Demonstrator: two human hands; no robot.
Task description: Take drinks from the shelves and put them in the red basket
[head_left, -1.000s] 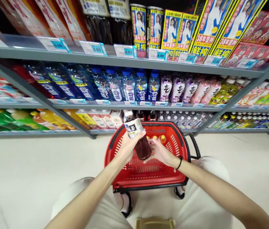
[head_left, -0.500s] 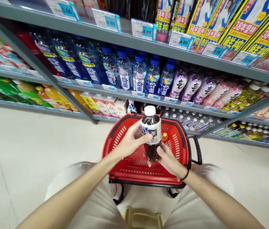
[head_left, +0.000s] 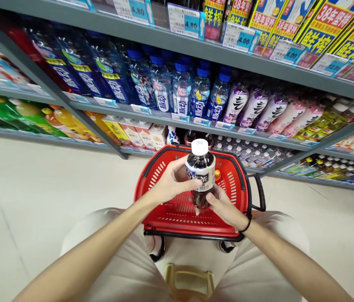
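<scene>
A dark tea bottle (head_left: pixel 201 174) with a white cap and a white label is held upright over a red shopping basket (head_left: pixel 164 209). My left hand (head_left: pixel 172 180) wraps round the bottle's label from the left. My right hand (head_left: pixel 223 207) cups the bottle's base from below and the right; a black band sits on that wrist. Orange-capped bottles (head_left: pixel 217 175) show inside the basket behind the held bottle.
Grey shelves (head_left: pixel 177 44) of drinks rise just beyond the basket: blue-capped water bottles (head_left: pixel 181 90), purple and pink bottles (head_left: pixel 255 109), cartons (head_left: pixel 139 134), boxed juice above. Pale floor (head_left: pixel 38 188) lies to the left. I sit on a yellowish stool (head_left: pixel 189 279); the basket's black handle (head_left: pixel 260 195) hangs right.
The bottle was tilted to the upper left a second ago and now stands upright in both hands. The view has tipped down and shifted, so the shelves appear higher.
</scene>
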